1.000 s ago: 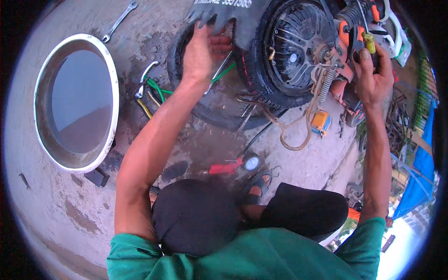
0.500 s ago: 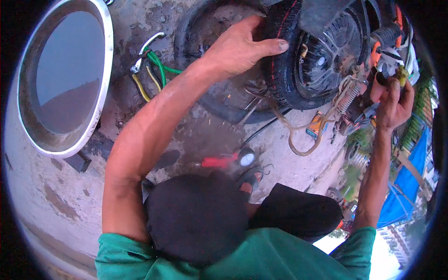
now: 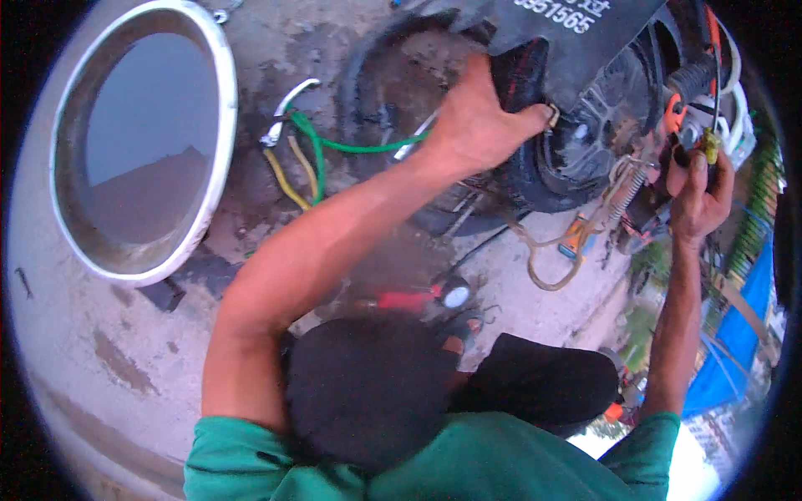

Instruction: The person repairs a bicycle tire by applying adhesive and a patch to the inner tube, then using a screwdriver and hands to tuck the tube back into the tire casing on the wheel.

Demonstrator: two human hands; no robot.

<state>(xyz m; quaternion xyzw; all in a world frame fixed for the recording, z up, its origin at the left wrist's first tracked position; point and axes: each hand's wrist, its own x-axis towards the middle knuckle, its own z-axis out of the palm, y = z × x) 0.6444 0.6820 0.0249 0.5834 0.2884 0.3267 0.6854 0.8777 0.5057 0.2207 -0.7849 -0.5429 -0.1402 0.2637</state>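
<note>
My left hand (image 3: 489, 129) is around the tread of a black tyre (image 3: 528, 179) on a motorbike's rear wheel. Its thumb is stretched over the sidewall, the tip beside a small brass-coloured piece (image 3: 553, 117) near the rim; the other fingers are partly hidden. A black mudflap (image 3: 576, 50) hangs over the upper part of the wheel. At the far right, my right hand (image 3: 702, 196) is closed on the yellow-green handle of a screwdriver (image 3: 712, 146), its thin shaft pointing up. Close by are an orange-and-black shock absorber (image 3: 693, 71) and a coil spring (image 3: 631, 192).
A white-rimmed basin of dark water (image 3: 230, 108) stands at left. Green cord (image 3: 359, 148) and a metal lever (image 3: 288, 108) lie near it. A loose tyre (image 3: 355, 75) is behind my left hand. A red-handled pressure gauge (image 3: 455, 294) and a looped hose (image 3: 535, 275) lie nearer me.
My left hand has moved slightly right and down over the tyre, its thumb now beside the brass-coloured piece. The mudflap shows more fully. The screwdriver's shaft now points up clearly. The view has shifted.
</note>
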